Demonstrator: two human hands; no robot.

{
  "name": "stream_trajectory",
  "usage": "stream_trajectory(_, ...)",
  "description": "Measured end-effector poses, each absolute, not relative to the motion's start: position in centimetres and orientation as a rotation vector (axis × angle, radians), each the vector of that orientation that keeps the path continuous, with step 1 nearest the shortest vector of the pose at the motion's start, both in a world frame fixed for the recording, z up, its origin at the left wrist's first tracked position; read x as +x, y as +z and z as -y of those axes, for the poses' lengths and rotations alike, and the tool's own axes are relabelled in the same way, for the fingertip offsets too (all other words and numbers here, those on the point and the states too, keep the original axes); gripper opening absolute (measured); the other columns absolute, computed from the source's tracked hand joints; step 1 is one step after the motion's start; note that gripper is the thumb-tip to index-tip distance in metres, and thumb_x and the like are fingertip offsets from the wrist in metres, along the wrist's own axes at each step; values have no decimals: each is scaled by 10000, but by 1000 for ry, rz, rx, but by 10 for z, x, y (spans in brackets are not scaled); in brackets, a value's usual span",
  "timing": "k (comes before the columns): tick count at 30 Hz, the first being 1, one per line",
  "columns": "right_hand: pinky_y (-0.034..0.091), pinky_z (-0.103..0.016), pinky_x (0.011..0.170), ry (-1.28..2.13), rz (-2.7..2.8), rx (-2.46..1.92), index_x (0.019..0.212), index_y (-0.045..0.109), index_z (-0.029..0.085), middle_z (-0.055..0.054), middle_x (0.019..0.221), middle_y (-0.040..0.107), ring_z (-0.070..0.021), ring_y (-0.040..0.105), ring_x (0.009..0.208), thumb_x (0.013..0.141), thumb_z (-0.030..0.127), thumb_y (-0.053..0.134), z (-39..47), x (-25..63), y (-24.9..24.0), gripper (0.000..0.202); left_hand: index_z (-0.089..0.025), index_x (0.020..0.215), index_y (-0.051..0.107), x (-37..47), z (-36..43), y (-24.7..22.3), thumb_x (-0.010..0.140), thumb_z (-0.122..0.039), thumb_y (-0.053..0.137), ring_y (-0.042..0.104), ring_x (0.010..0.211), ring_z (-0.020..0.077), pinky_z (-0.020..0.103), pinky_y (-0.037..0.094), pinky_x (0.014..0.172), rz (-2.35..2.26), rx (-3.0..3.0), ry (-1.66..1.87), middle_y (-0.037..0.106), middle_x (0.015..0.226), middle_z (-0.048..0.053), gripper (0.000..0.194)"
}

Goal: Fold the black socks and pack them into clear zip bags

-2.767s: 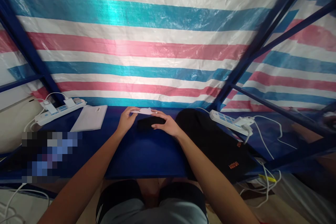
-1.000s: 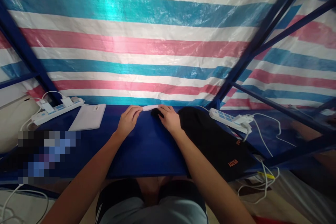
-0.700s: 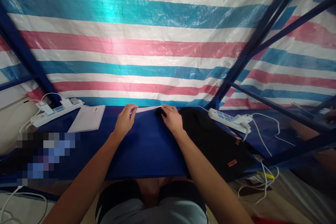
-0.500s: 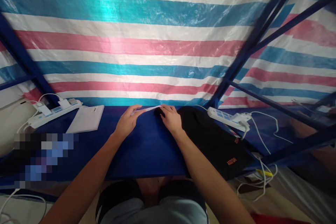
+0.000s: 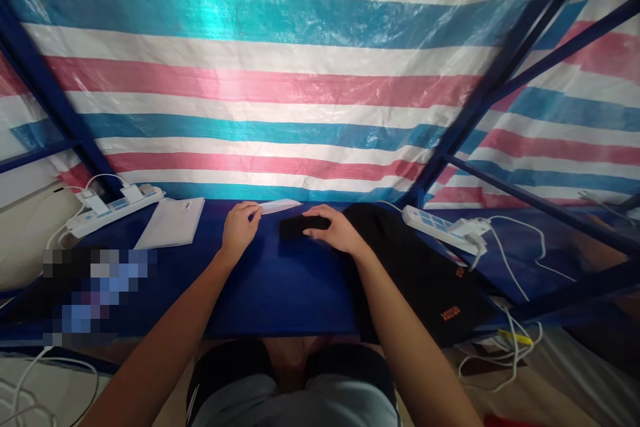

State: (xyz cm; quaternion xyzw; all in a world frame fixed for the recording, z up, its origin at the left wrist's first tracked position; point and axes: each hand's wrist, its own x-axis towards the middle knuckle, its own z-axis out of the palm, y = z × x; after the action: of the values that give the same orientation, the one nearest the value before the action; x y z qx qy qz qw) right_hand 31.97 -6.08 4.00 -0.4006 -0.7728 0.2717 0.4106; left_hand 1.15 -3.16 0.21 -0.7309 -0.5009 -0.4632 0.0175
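Observation:
My left hand (image 5: 239, 230) pinches one end of a thin, whitish, translucent sheet (image 5: 281, 205), which points to the right above the blue tabletop (image 5: 280, 300). Whether the sheet is paper or plastic I cannot tell. Thumb and fingers of my right hand (image 5: 337, 229) grip a small black oblong object (image 5: 293, 226) from its right side, low over the table or resting on it. Its exact kind is not clear. Just right of this hand lies a black cloth or bag (image 5: 400, 273) with orange lettering, partly behind my forearm.
A white packet (image 5: 173, 223) lies at the left, beside a power strip (image 5: 117, 209) with plugged-in chargers. Another power strip (image 5: 440, 228) with cables is at the right. Blue metal posts (image 5: 465, 120) and a striped plastic sheet (image 5: 260, 90) enclose the table.
My right hand has let go of the whitish sheet and come down onto the black object. The sheet stays in my left hand. The view has shifted slightly.

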Motion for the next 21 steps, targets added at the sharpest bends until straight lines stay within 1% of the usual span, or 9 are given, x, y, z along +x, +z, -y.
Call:
stream_trajectory(2,680,-460,872,986,1850,-955,1236,787,285,-58,1222,751,-231,780,853,785,437,922,69,322,50,494,-249,1159,813,10,29,0,1001,-200,586,706,1126,282,460,575,1025,1548,-2291,-1449,778,1220,56,282)
stream_trajectory(4,694,-436,800,1148,1731,-945,1258,778,274,-55,1207,767,-207,778,755,763,452,936,76,319,56,550,-250,1224,795,12,30,-1,966,-128,560,684,1162,284,466,566,1046,1521,-2308,-1442,759,1268,58,370)
stream_trajectory(7,699,-410,764,1179,1611,-979,1267,775,271,-50,1156,790,-205,787,722,734,445,955,78,309,57,589,-249,1313,754,21,33,-2,899,-42,529,645,1223,287,468,545,1083,1467,-2329,-1427,724,1331,65,514)
stream_trajectory(11,698,-375,706,1078,1564,-994,1216,793,268,-45,1132,794,-175,759,659,721,444,959,72,295,47,551,-240,1462,644,33,37,-6,766,20,528,595,1289,304,480,511,1120,1439,-2395,-1352,642,1446,82,752)
stream_trajectory(13,700,-361,666,1051,1510,-1003,1194,801,262,-46,1128,789,-168,745,662,710,450,961,69,291,42,543,-236,1516,588,35,37,-8,747,15,533,579,1300,317,489,504,1114,1446,-2413,-1302,605,1480,98,811)
stream_trajectory(15,705,-353,638,1071,1425,-1013,1180,804,252,-51,1120,783,-189,754,730,695,455,967,67,289,39,550,-232,1546,551,35,38,-10,759,-4,541,567,1301,326,498,498,1106,1454,-2422,-1260,578,1498,113,819)
stream_trajectory(18,724,-364,670,1137,1288,-1006,1165,800,234,-62,1137,775,-238,774,887,688,457,972,66,288,38,554,-230,1578,504,37,40,-9,767,-16,542,553,1298,333,508,489,1102,1441,-2435,-1197,548,1519,123,839)
stream_trajectory(21,732,-386,704,1132,1233,-1011,1161,789,217,-67,1116,777,-256,775,920,697,468,965,68,286,39,556,-221,1612,441,41,45,-6,752,-8,537,539,1305,336,513,487,1099,1400,-2463,-1137,520,1542,133,891)
